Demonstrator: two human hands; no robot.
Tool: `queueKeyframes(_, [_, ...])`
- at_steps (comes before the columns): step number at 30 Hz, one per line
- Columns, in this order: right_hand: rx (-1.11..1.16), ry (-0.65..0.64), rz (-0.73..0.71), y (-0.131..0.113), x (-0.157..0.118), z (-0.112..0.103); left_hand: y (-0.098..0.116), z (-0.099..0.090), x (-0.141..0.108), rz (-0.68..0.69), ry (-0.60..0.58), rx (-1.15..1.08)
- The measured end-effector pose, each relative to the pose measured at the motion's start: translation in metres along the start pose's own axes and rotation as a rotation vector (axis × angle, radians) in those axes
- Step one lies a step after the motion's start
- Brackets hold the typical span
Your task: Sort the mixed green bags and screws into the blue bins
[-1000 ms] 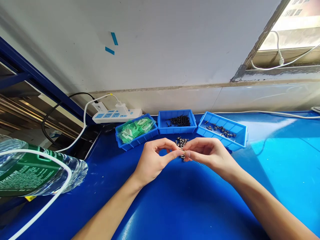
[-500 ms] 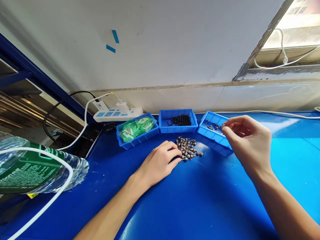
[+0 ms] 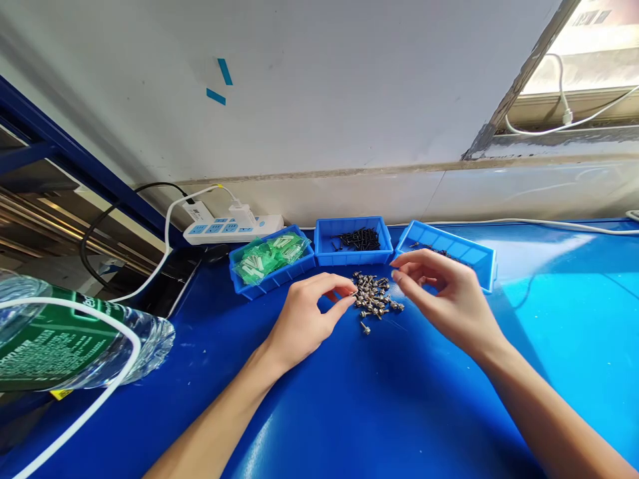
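Observation:
A heap of small metal screws (image 3: 373, 294) lies on the blue tabletop, with one screw (image 3: 366, 328) apart at its near side. At the heap's left edge my left hand (image 3: 312, 316) pinches a screw (image 3: 354, 293) between thumb and index finger, mostly hidden by the fingertips. My right hand (image 3: 444, 293) hovers just right of the heap, thumb and index finger slightly apart with nothing visible between them. Behind it, partly covered, stands the right blue bin (image 3: 479, 256) with some screws inside.
A middle blue bin (image 3: 353, 257) holds black screws (image 3: 362, 239). The left blue bin (image 3: 279, 278) holds green-and-white plastic packets (image 3: 269, 256). A power strip (image 3: 234, 229) sits by the wall. At left lies a large water bottle (image 3: 84, 339), crossed by a white cable (image 3: 124, 369).
My right hand has moved left from over the right bin to beside the heap. My left hand has gone from resting at the heap to pinching a screw; one screw now lies apart.

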State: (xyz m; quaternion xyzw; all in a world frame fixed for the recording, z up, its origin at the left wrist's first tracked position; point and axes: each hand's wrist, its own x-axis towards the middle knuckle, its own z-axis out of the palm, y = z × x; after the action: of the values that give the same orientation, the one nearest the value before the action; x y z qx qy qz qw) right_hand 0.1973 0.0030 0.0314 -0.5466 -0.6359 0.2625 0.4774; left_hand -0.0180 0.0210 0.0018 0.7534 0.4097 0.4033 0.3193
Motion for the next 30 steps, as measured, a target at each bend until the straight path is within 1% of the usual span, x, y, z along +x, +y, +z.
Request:
queueKeyframes(3, [0.087, -0.186, 0.046, -0.002, -0.003, 0.004, 0.003, 0.001, 0.001, -0.112, 0.052, -0.218])
queueKeyframes(5, [0.162, -0.285, 0.088, -0.004, -0.004, 0.006, 0.004, 0.001, 0.001, -0.167, 0.055, -0.338])
queueKeyframes(7, [0.211, -0.356, 0.115, -0.005, -0.005, 0.007, 0.005, 0.000, 0.001, -0.201, 0.045, -0.411])
queueKeyframes(10, [0.248, -0.401, 0.140, -0.007, -0.005, 0.007, 0.005, 0.001, 0.001, -0.240, 0.034, -0.454])
queueKeyframes(13, [0.314, -0.418, 0.208, -0.006, -0.004, 0.007, 0.006, 0.002, 0.001, -0.267, 0.017, -0.473])
queueKeyframes(16, [0.402, -0.446, 0.289, -0.004, -0.003, 0.008, 0.007, 0.003, 0.000, -0.263, -0.007, -0.480])
queueKeyframes(18, [0.439, -0.447, 0.322, -0.002, -0.003, 0.009, 0.007, 0.003, 0.000, -0.230, -0.011, -0.441])
queueKeyframes(20, [0.452, -0.398, 0.319, 0.000, -0.003, 0.009, 0.007, 0.002, -0.001, -0.154, 0.001, -0.314])
queueKeyframes(22, [0.420, -0.297, 0.283, 0.003, -0.003, 0.008, 0.006, -0.001, -0.001, -0.030, -0.006, -0.114])
queueKeyframes(24, [0.338, -0.168, 0.221, 0.005, -0.002, 0.005, 0.003, -0.003, -0.002, 0.100, -0.082, 0.068])
queueKeyframes(26, [0.232, -0.038, 0.142, 0.007, -0.001, 0.000, 0.000, -0.004, -0.003, 0.194, -0.207, 0.191])
queueKeyframes(28, [0.129, 0.082, 0.062, 0.008, 0.001, -0.007, -0.004, -0.003, -0.005, 0.242, -0.309, 0.270])
queueKeyframes(30, [0.025, 0.189, 0.011, 0.008, 0.004, -0.014, -0.006, -0.002, -0.006, 0.254, -0.359, 0.325])
